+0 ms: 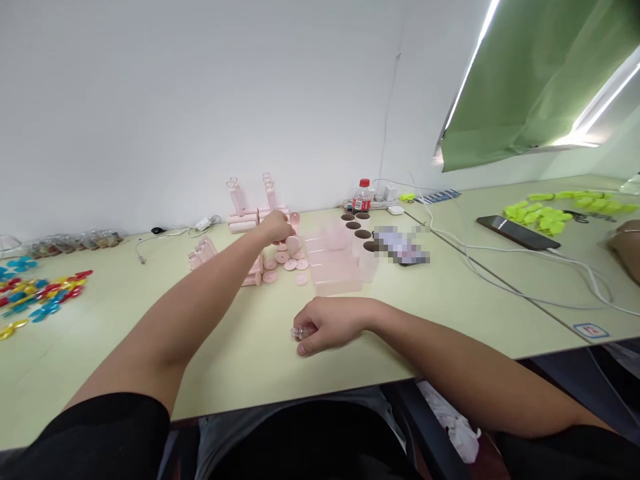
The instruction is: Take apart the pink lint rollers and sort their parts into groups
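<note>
My left hand [276, 228] reaches to the far side of the table, over a group of pale pink plastic parts. Its fingers curl down beside a pink disc [293, 243]; whatever is between them is hidden. Several flat pink discs [291, 265] lie just in front of it, and a pink spoon-like part [295, 219] is right behind. Near the front edge, my right hand [333, 323] is closed around a small clear plastic piece [299, 332], one end poking out past the fingers. Beyond the right hand sits a translucent pink tray [337, 287].
Pink tubes [237, 200] stand at the wall. Brown cardboard tubes [353, 225], a cola bottle [362, 199] and a blurred packet [400, 245] are right of the tray. A cable crosses toward a phone [515, 232]. Coloured plastic pieces [45, 290] lie left.
</note>
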The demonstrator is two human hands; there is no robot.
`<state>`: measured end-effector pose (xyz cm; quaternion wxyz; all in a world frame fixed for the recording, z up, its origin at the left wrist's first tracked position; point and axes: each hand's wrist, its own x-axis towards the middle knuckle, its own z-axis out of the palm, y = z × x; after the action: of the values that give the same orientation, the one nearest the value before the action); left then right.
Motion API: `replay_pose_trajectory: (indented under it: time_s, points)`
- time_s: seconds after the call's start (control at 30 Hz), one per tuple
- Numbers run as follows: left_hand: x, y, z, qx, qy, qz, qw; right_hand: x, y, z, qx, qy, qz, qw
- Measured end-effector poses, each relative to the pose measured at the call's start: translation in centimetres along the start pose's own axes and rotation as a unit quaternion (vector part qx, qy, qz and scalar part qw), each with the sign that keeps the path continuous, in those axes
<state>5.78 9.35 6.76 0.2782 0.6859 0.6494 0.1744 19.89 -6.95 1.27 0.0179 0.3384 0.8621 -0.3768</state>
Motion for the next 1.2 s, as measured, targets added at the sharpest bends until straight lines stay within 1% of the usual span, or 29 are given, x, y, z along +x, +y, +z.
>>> replay_pose_trajectory:
  time_s: [0.03,0.1,0.17,0.23,0.3,0.37,0.43,0.5,0.53,0.67,0.9,1.07,1.2]
  points:
    - [-0.3,-0.3,-1.3,0.02,0.009,-0.002,1.0,0.0,0.0,0.0,-0.001,-0.001,0.003,1.0]
    - [-0.8,-1.1,-4.1,0.102,0.028,-0.008,0.994,-0.1,-0.1,0.0,-0.004,-0.002,0.008,1.0]
    - [-1.2,-2.2,-6.7,0.164,0.033,-0.024,0.986,-0.1,0.0,0.0,-0.008,-0.002,0.011,1.0]
    - [-1.8,-3.6,-8.5,0.223,0.02,-0.046,0.973,-0.1,0.1,0.0,-0.008,0.0,0.011,1.0]
    - [-2.3,-4.9,-9.1,0.285,0.008,-0.055,0.957,-0.1,0.3,0.1,-0.006,0.002,0.009,1.0]
    - [-2.8,-6.1,-8.8,0.349,0.011,-0.038,0.936,0.0,0.3,0.1,-0.006,0.004,0.007,1.0]
    - [-3.2,-7.0,-7.9,0.409,0.017,-0.018,0.912,0.0,0.3,0.0,-0.005,0.005,0.008,1.0]
    - [-3.2,-7.6,-6.8,0.448,0.013,-0.019,0.894,0.0,0.2,0.0,0.0,0.004,0.011,1.0]
    - [-3.2,-7.8,-6.3,0.456,0.008,-0.024,0.889,0.0,0.1,-0.1,0.003,0.003,0.013,1.0]
    - [-2.4,-8.3,-5.2,0.468,-0.007,-0.04,0.883,-0.1,0.0,-0.1,0.011,0.002,0.017,1.0]
    - [-1.0,-8.4,-4.5,0.504,-0.027,-0.037,0.862,-0.2,0.3,0.0,-0.002,0.004,0.013,1.0]
    - [-1.3,-8.0,-4.2,0.516,-0.031,-0.041,0.855,-0.2,0.2,0.0,-0.002,0.002,0.015,1.0]
    - [-1.8,-7.7,-4.1,0.508,-0.036,-0.048,0.859,-0.2,0.2,0.0,-0.001,0.001,0.018,1.0]
